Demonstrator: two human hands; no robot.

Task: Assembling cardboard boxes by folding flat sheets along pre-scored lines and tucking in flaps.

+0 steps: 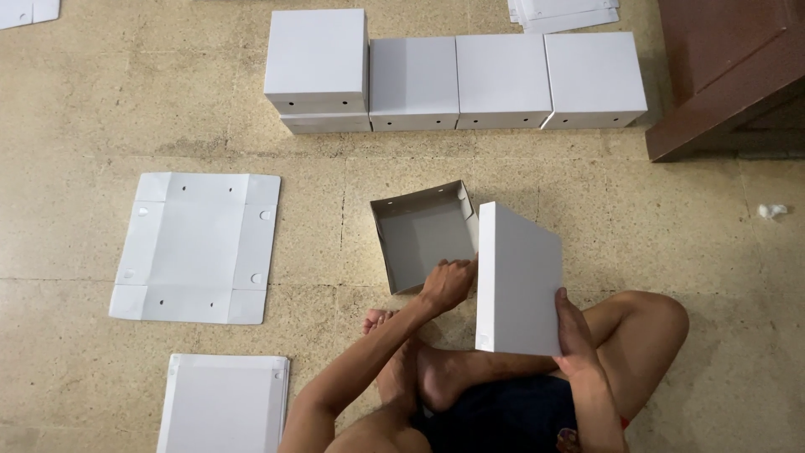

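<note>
While held, open box point(423, 235), lid point(518, 281).

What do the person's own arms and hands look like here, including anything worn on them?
Both arms are bare up to where the picture cuts them off: no sleeves, gloves, watch or bands show. The left hand and right hand carry no visible rings. Dark shorts cover the lap.

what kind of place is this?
Probably a home or small workshop floor used for folding boxes: worn tiled floor, a row of finished white boxes, flat cardboard sheets, dark wooden furniture.
</note>
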